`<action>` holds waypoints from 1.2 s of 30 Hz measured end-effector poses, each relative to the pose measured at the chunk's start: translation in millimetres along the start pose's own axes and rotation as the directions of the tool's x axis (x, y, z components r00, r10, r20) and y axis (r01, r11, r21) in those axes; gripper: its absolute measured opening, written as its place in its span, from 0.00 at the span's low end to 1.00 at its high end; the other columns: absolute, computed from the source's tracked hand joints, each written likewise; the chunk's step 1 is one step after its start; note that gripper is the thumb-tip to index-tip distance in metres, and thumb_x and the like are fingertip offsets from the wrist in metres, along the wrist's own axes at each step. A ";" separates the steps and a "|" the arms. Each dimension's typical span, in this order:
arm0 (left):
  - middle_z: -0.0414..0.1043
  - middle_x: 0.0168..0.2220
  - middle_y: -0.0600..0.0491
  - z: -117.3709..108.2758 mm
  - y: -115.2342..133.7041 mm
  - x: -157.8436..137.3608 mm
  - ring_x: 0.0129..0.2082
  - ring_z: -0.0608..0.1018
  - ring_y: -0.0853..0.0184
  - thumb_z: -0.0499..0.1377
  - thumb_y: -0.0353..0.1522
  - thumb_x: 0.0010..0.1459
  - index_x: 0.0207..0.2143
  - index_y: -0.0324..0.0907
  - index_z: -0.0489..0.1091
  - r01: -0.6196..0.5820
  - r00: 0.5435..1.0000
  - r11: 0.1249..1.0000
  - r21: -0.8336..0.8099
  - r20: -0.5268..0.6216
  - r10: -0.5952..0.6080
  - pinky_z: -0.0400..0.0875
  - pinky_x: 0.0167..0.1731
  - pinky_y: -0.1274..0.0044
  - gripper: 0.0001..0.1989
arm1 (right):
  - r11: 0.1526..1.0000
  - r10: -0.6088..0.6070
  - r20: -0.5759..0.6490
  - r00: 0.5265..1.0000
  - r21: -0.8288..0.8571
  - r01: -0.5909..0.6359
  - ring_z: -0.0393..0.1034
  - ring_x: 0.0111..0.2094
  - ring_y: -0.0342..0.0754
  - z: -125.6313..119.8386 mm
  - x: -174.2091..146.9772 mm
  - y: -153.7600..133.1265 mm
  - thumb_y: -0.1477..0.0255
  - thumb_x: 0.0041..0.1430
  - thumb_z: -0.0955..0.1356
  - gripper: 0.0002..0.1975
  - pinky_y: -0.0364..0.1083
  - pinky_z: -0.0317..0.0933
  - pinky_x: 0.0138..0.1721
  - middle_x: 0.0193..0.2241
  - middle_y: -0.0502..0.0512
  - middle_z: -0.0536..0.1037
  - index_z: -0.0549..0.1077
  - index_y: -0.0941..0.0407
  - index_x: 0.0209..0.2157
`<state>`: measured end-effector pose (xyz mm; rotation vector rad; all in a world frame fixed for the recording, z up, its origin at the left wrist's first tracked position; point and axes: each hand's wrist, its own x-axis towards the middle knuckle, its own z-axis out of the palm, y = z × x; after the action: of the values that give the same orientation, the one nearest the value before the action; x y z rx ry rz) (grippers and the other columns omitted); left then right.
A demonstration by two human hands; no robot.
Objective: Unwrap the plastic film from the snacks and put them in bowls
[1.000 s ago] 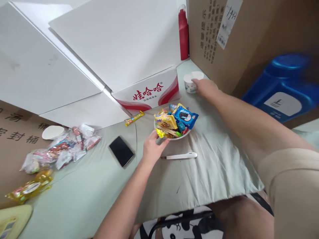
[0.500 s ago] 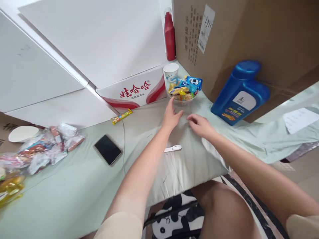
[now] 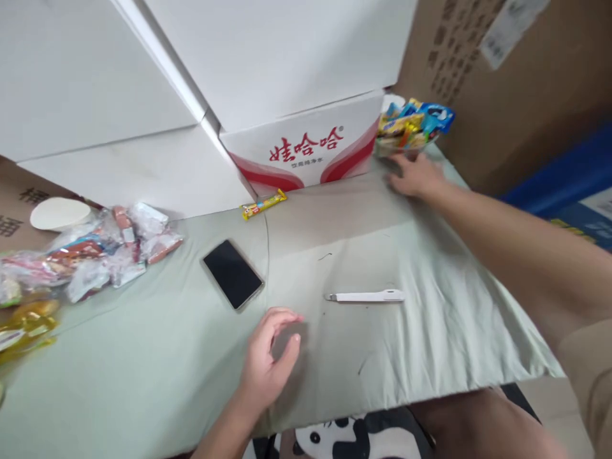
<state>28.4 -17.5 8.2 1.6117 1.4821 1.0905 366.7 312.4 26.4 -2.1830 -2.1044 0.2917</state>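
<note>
Low at the front of the table, my left hand (image 3: 272, 357) hovers with thumb and fingers apart and holds nothing. My right hand (image 3: 419, 175) reaches to the back right, its fingertips at the near side of a clear bowl (image 3: 406, 150). Thumb and fingers there look spread, with nothing between them; whether they touch the bowl I cannot tell. Colourful wrapped snacks (image 3: 406, 127) fill the bowl. Between me and the box lies a slim white-handled tool with a short metal tip (image 3: 366, 296), resembling a folding knife or peeler.
A black phone (image 3: 233, 274) lies left of centre. Against the white-and-red box (image 3: 306, 150) rests a yellow snack stick (image 3: 264, 204). Bagged snacks (image 3: 109, 248) spread along the left. At right stand a tall cardboard box (image 3: 478, 121) and a blue bottle (image 3: 564, 172), partly cut off.
My left hand has drawn back from the bowl toward the front edge. My right hand has moved forward to the bowl, which now hides most of the paper cup. The view has shifted.
</note>
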 end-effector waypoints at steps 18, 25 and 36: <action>0.75 0.35 0.52 -36.7 23.6 -29.1 0.35 0.81 0.68 0.57 0.35 0.63 0.42 0.43 0.69 0.020 0.999 0.983 -0.185 -0.043 -0.028 0.75 0.38 0.76 0.07 | 0.944 -0.280 -0.024 0.960 0.175 0.279 0.64 0.66 0.63 16.8 -220.9 38.2 0.57 0.63 0.61 0.27 0.65 0.59 0.66 0.67 0.62 0.67 0.69 0.48 0.61; 0.71 0.20 0.56 -84.5 20.0 -28.6 0.23 0.74 0.69 0.54 0.39 0.62 0.26 0.43 0.69 0.075 0.997 0.997 0.028 0.021 -0.076 0.67 0.29 0.77 0.14 | 0.912 -0.391 0.015 0.920 0.140 0.385 0.78 0.50 0.67 -16.9 -287.1 -27.6 0.54 0.62 0.61 0.22 0.66 0.73 0.45 0.66 0.58 0.68 0.70 0.38 0.56; 0.80 0.28 0.48 -166.1 -28.6 -26.5 0.32 0.79 0.62 0.50 0.36 0.65 0.24 0.42 0.72 0.244 0.939 0.922 0.300 0.164 -0.302 0.67 0.36 0.73 0.19 | 0.556 -0.830 0.014 0.557 0.093 0.826 0.71 0.58 0.61 52.0 -223.2 -389.2 0.70 0.58 0.64 0.25 0.58 0.68 0.57 0.59 0.65 0.72 0.71 0.55 0.58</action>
<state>-134.4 -49.5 48.2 1.5819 1.7103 0.5592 -31.4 103.4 69.4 -0.8969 -2.7946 0.3200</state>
